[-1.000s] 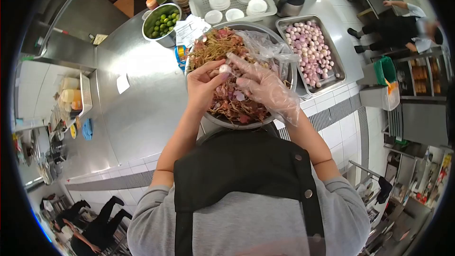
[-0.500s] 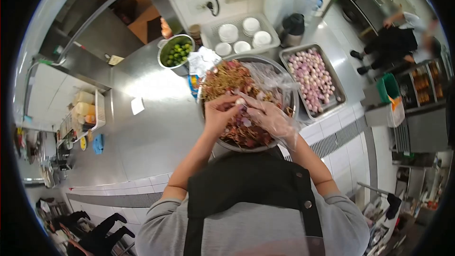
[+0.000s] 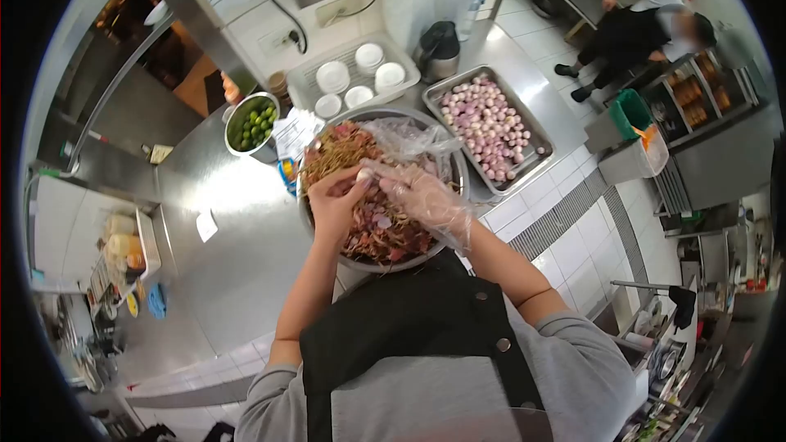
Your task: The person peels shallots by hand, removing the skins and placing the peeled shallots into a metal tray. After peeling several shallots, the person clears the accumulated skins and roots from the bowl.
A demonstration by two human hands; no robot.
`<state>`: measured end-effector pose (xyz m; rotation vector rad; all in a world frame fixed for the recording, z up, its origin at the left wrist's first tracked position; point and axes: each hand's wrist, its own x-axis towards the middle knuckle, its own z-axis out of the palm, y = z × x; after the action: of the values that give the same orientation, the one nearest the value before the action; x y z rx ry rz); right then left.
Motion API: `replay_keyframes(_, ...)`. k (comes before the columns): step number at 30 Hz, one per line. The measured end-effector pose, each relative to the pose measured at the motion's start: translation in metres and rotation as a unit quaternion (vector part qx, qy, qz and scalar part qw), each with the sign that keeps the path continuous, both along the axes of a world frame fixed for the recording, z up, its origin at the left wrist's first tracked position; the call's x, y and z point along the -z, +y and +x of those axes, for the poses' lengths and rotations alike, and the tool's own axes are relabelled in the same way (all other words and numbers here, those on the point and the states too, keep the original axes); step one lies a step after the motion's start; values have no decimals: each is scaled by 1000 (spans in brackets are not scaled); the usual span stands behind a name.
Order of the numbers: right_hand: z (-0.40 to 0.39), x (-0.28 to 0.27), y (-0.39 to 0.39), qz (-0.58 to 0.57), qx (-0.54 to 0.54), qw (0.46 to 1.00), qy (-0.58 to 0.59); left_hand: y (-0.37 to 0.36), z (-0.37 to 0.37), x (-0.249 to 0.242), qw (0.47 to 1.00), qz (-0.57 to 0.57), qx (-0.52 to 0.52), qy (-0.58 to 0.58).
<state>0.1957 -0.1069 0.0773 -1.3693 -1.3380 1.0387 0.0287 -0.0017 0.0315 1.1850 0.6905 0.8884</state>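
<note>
A small pale shallot [image 3: 365,174] is pinched between the fingertips of my bare left hand [image 3: 334,206]. My right hand [image 3: 426,203] wears a loose clear plastic glove, its fingers closed against the same shallot from the other side. Whether the right fingers also hold a bit of skin, I cannot make out. Both hands are over a large metal bowl [image 3: 465,176] heaped with dry shallot skins and root ends [image 3: 344,147]. A crumpled clear plastic bag [image 3: 409,137] lies over the bowl's far side.
Right of the bowl, a metal tray [image 3: 540,151] carries many peeled shallots [image 3: 487,127]. Behind stand a basket of white cups [image 3: 307,90] and a dark jug [image 3: 440,49]. Green limes [image 3: 254,124] fill a pot at left, beside crumpled paper [image 3: 296,133]. Another person [image 3: 626,37] is at far right.
The view has swung, so the bowl and counter sit further left in the picture. Both hands stay together at the shallot, with little visible change in grip.
</note>
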Motion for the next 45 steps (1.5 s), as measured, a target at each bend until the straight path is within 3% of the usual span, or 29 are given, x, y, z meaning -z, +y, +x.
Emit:
replay_keyframes(3,2,-2,-3,-86,-14,993,84,-2,-4,8,1000,-2,15,0)
replay_keyframes(4,4,-9,-3,-53,-24,998,2,-2,-5,11,1000,-13,13,-7)
replay_keyframes(5,5,-8,-1,-48,-13,999,-2,-3,-6,10,1000,-25,11,-13)
replay_keyframes(7,3,-5,-1,-137,-37,957,251,-3,-8,8,999,-24,25,-22)
replay_keyframes(12,-7,-12,0,-163,36,899,404,-4,-9,3,998,17,38,-55)
replay_keyframes(16,-8,0,5,-89,22,936,339,-2,-4,1,997,-17,11,-79)
replay_keyframes(18,-10,-11,1,-46,33,989,137,-5,-6,0,997,-31,-1,-70)
replay_keyframes(21,-8,-5,3,2,-2,999,52,-4,-4,6,997,-50,-22,-50)
replay_keyframes(22,-7,-11,1,25,11,998,-53,-2,-2,8,997,-57,-32,-36)
replay_keyframes(26,-7,1,3,5,26,999,22,-2,-12,13,996,-79,-8,-46)
replay_keyframes(29,-7,10,5,17,73,997,-13,-2,-9,15,991,-87,-14,-97)
replay_keyframes(30,-6,11,8,-52,66,995,58,-2,-8,15,990,-79,-16,-112)
replay_keyframes(31,-7,11,7,-55,64,995,57,-2,-8,16,989,-72,-18,-125)
replay_keyframes(37,-6,-2,3,-14,59,997,56,2,-8,17,986,-88,-47,-135)
replay_keyframes(43,-7,-10,5,20,12,997,-79,2,-9,26,988,-81,-49,-119)
replay_keyframes(45,-7,-12,4,14,4,998,-66,4,-13,33,988,-82,-53,-117)
